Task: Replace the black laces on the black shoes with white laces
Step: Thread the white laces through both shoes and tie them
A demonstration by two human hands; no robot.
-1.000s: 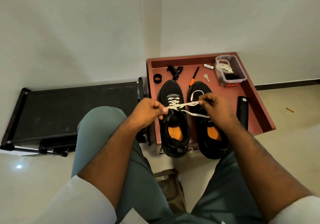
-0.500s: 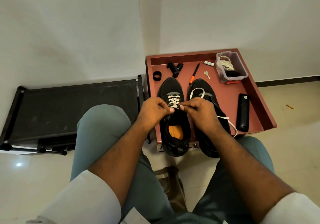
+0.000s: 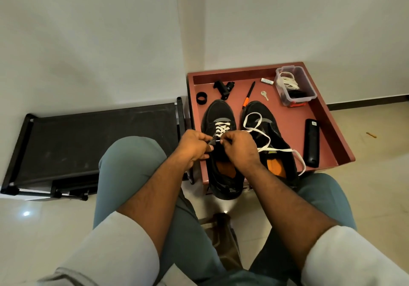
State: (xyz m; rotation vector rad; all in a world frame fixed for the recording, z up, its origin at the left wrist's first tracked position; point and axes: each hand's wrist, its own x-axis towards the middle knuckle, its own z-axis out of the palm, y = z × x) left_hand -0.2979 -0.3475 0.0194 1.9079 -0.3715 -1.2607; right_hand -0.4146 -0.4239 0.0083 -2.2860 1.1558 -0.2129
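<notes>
On the red tray, our left hand and right hand pinch the white lace at the left shoe; next, we'd judge, thread another eyelet.

Left shoe eyelets behind both hands; battery label illegible

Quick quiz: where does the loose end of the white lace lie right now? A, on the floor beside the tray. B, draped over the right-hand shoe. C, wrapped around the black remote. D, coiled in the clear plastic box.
B: the loose white lace loops across the right-hand shoe, trailing toward the tray's near edge.
</notes>
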